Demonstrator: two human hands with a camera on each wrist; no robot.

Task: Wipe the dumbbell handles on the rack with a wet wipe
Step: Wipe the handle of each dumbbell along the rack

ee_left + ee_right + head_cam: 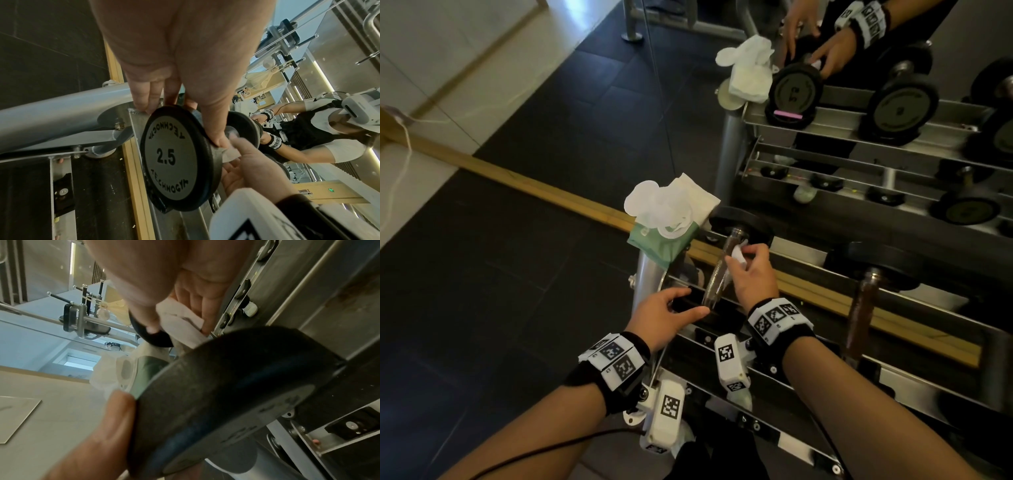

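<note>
Left hand curled on heavy, rigid dumbbell disc; right hand pinching soft, limp wet wipe against slippery handle.

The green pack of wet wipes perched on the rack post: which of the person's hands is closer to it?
Left. The left hand grips the near dumbbell plate just below the green pack of wet wipes; the right hand, pinching a white wipe, lies farther right.
</note>
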